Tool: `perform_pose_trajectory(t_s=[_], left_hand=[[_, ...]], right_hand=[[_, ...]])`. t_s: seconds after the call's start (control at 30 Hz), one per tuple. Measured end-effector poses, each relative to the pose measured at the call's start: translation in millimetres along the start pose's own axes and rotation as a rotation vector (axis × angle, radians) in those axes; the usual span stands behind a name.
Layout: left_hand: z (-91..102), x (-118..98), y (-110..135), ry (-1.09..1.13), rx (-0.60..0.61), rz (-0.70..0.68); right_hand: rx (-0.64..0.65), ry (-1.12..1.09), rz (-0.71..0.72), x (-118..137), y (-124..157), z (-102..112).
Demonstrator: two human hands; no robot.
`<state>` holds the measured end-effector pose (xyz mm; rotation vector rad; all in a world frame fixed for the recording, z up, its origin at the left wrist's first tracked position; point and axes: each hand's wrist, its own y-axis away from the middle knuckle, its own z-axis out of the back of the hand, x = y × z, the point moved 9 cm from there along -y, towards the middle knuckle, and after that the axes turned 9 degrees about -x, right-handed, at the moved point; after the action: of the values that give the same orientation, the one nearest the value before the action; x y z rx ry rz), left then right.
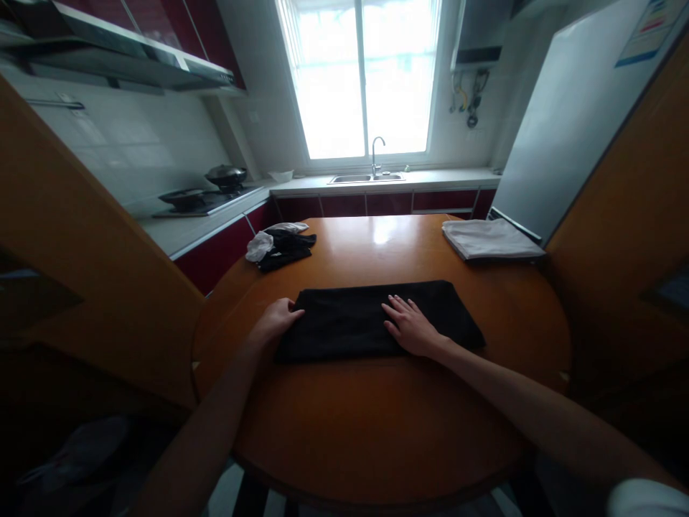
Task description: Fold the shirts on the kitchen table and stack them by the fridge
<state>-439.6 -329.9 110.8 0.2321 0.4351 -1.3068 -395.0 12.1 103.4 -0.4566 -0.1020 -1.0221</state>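
Note:
A black cloth (pixel 344 327), folded into a long flat rectangle, lies across the middle of the wooden table (pixel 377 424). At its left end, my left hand (pixel 278 316) is closed on the edge, thumb and fingertips at the fabric. My right hand (pixel 412 327) rests flat on top, right of the cloth's middle, with its fingers spread. What kind of garment the folded cloth is, I cannot make out.
On the table's far left is a loose heap of black and white clothes (pixel 285 245). A folded stack with white cloth on top (pixel 492 239) sits far right. Beyond are a counter with a sink (pixel 352 179), a stove with pans (pixel 226 176) and a fridge (pixel 575 108).

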Motion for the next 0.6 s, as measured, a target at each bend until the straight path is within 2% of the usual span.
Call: perform_pose_trajectory(t_s=[0.23, 0.37, 0.6], left_hand=[[-4.2, 3.6, 0.7, 0.127, 0.010, 0.033], [-5.4, 2.7, 1.0, 0.046, 0.010, 0.015], [1.1, -3.4, 0.4, -0.027, -0.089, -0.017]], right_hand=[[0.000, -0.016, -0.012, -1.4, 0.0, -1.4], [0.005, -0.014, -0.010, -1.3, 0.0, -2.2], [0.006, -0.024, -0.005, -1.8, -0.8, -2.9]])
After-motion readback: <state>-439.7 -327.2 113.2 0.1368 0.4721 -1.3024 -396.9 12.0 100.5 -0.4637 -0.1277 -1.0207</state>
